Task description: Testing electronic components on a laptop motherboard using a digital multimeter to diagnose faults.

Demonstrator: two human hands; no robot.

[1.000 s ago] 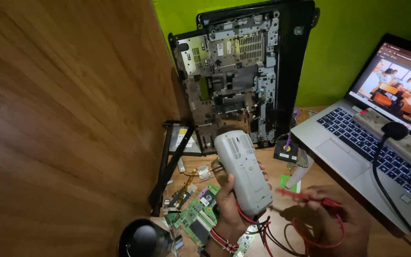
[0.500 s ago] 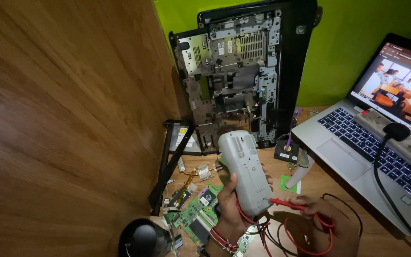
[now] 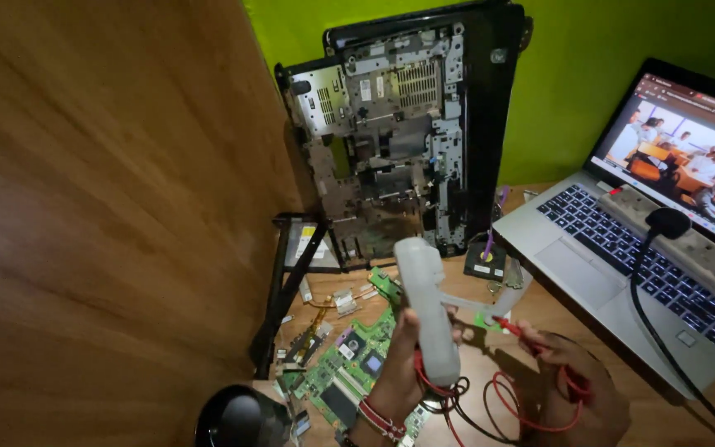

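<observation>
Left hand [image 3: 403, 356] grips a grey meter [image 3: 426, 310] upright above the green board [image 3: 349, 372] on the surface, fingers wrapped round its lower body; it looks rigid, light plastic, smooth enough to slip, best held at mid-body clear of the leads. Right hand [image 3: 577, 393] sits low to the right, fingers pinching a red probe [image 3: 511, 327], thin and stiff, red leads [image 3: 511, 397] looping slack between both.
</observation>
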